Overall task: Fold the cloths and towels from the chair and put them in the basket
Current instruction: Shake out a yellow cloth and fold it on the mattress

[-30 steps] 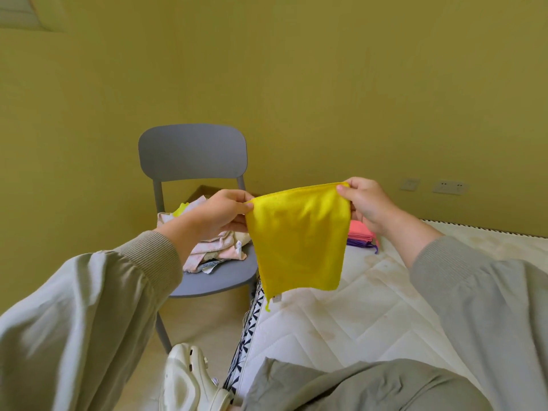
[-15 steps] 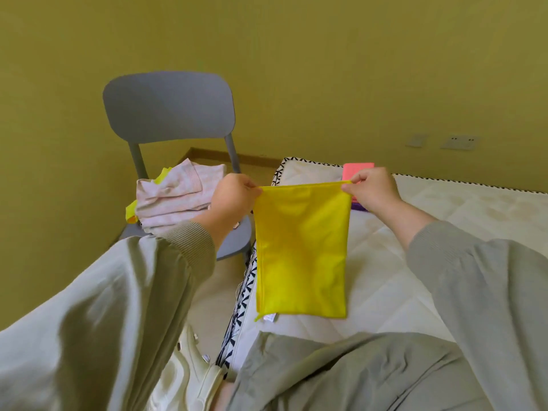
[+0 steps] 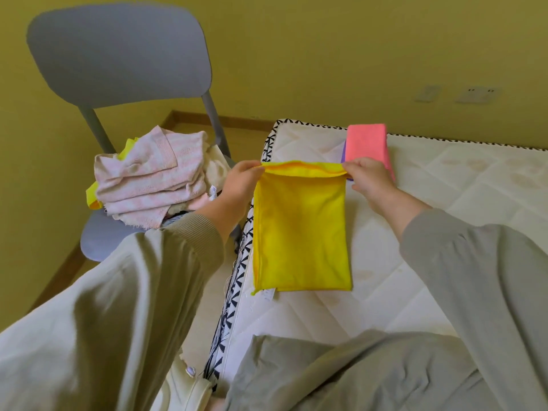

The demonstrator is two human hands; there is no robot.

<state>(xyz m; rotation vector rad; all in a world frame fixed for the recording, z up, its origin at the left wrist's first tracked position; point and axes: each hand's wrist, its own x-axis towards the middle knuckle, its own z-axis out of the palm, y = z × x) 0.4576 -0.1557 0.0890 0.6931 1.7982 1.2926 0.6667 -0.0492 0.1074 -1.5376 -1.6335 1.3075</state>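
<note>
You have the yellow cloth (image 3: 301, 232) laid lengthwise on the mattress (image 3: 444, 232), along its near-left edge, with its far end lifted just off the quilting. Your left hand (image 3: 241, 185) pinches the far-left corner and your right hand (image 3: 370, 180) the far-right corner; on each hand the fingers are closed tight on the hem, so the edge runs taut between them.

By my reading you are midway through folding this one piece: it looks already doubled into a long strip, and the next move calls for carrying the held edge toward you to meet the near edge, keeping both corners level so the layers do not skew, then pressing it flat.

Beyond the cloth, at the mattress's far edge, a folded pink cloth (image 3: 367, 143) sits on something purple that barely shows. Left of the mattress, the chair (image 3: 118, 54) carries a heap of pink striped towels (image 3: 148, 179) with more yellow fabric poking out beneath, so much remains to do.

The basket is nowhere in view. How many pieces make up the heap is hard to judge, and your sleeves cover the chair's near edge. A small tag at the cloth's near-left corner is unreadable.
</note>
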